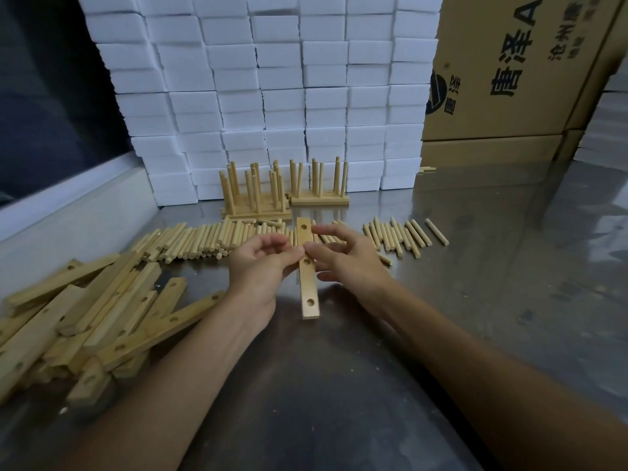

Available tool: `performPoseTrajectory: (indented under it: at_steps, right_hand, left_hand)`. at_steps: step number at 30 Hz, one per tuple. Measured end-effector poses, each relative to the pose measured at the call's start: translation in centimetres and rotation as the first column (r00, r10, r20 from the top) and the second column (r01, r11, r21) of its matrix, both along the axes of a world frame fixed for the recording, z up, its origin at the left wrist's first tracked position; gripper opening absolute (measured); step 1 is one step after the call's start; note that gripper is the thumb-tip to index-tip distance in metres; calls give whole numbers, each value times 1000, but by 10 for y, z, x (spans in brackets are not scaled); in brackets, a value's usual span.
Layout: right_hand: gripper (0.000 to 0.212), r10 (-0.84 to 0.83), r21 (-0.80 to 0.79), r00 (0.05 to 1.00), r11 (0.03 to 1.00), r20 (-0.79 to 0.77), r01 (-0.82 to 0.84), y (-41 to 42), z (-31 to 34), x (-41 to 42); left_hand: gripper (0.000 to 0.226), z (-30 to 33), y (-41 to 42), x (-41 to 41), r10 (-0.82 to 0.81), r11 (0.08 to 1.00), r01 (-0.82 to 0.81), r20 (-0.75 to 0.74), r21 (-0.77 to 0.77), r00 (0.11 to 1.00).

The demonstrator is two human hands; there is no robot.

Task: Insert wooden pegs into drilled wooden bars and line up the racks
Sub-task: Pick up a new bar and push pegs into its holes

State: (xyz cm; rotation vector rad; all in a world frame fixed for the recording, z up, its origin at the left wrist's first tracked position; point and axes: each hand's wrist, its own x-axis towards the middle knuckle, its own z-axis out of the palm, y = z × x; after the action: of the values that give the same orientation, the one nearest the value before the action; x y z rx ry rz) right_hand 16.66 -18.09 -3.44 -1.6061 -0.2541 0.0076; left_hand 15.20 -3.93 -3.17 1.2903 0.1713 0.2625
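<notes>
A steel table (441,300) fills the lower frame; behind it, across the upper middle, rises a wall of stacked white foam blocks (272,96), with brown cardboard boxes (503,79) bearing printed characters at the upper right. At the lower left lies a loose heap of drilled wooden bars (85,317), crossing one another at angles. A long row of loose wooden pegs (190,239) runs across the middle of the table, from left of centre to right of centre. Just beyond it, near the foam, stand finished racks (255,195) — bars with upright pegs — side by side, a second one (319,188) to the right. Two bare forearms reach in from the bottom edge. In the centre a single bar (307,277) points away from the viewer, three holes showing; its far end overlaps the peg row. The left hand (261,263) grips this bar at its middle, thumb and curled fingers pinching it from the left; the right hand (343,253) hovers at the bar's right side, fingers spread and loosely bent — whether its thumb touches the bar, I cannot tell.
</notes>
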Motion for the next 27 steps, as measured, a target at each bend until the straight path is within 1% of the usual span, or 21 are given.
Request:
performPoseTrajectory:
  at_steps: [3, 5, 7, 9, 10, 13, 14, 16, 17, 19, 20, 21, 22, 23, 25, 27]
  right_hand:
    - [29, 17, 135, 999, 991, -30, -13, 0, 1, -2]
    - [30, 11, 173, 1000, 985, -27, -7, 0, 1, -3]
    - [31, 9, 205, 1000, 979, -13, -6, 1, 2, -3]
    - [32, 4, 245, 1000, 970, -6, -3, 2, 2, -4]
    - [32, 3, 258, 1000, 966, -4, -1, 3, 2, -4]
    - [30, -4, 263, 1000, 965, -3, 5, 4, 3, -4]
    - [30, -14, 250, 1000, 968, 4, 13, 4, 3, -4]
    - [30, -45, 190, 998, 981, 47, 35, 3, 3, -3]
    - [28, -66, 132, 994, 990, 92, 54, 2, 2, -2]
    - [21, -130, -48, 964, 988, 232, 144, 0, -1, 0]
    - [17, -171, -152, 933, 962, 318, 228, -2, -3, 2]
    - [15, -206, -256, 889, 909, 408, 328, -6, -5, 4]
    - [14, -225, -347, 845, 837, 486, 423, -11, -7, 6]
    - [16, -231, -420, 813, 762, 534, 492, -16, -9, 9]
    - [24, -248, -521, 801, 648, 546, 556, -29, -12, 14]
    - [34, -259, -585, 815, 588, 518, 559, -39, -14, 19]
  left_hand:
    - [32, -1, -2, -2, -20, 1000, 20, 7, -17, 1000]
    - [38, -2, -3, -2, -74, 997, 74, 21, -17, 997]
    - [46, -3, -7, -4, -181, 983, 181, -9, -35, 983]
    - [46, -5, -10, -5, -299, 953, 298, -22, -60, 954]
    - [46, -6, -9, -5, -344, 937, 343, -6, -61, 939]
    - [60, -10, -4, -4, -469, 882, 471, 55, -33, 882]
    - [60, -10, -3, -4, -505, 862, 506, 59, -11, 861]
    - [50, -12, -3, -4, -517, 856, 518, 54, 4, 854]
    - [45, -12, -3, -3, -506, 862, 507, 51, -9, 861]
    - [39, -12, -2, -1, -478, 876, 480, 45, -50, 877]
    - [36, -12, -1, 0, -464, 882, 466, 42, -76, 885]
    - [33, -12, 0, 0, -450, 886, 452, 41, -103, 892]
    - [31, -12, 1, 1, -439, 889, 441, 42, -123, 897]
    - [30, -13, 1, 2, -431, 892, 433, 44, -132, 901]
    - [32, -15, 2, 3, -431, 893, 433, 46, -120, 901]
    - [34, -15, 3, 4, -447, 887, 450, 52, -105, 893]
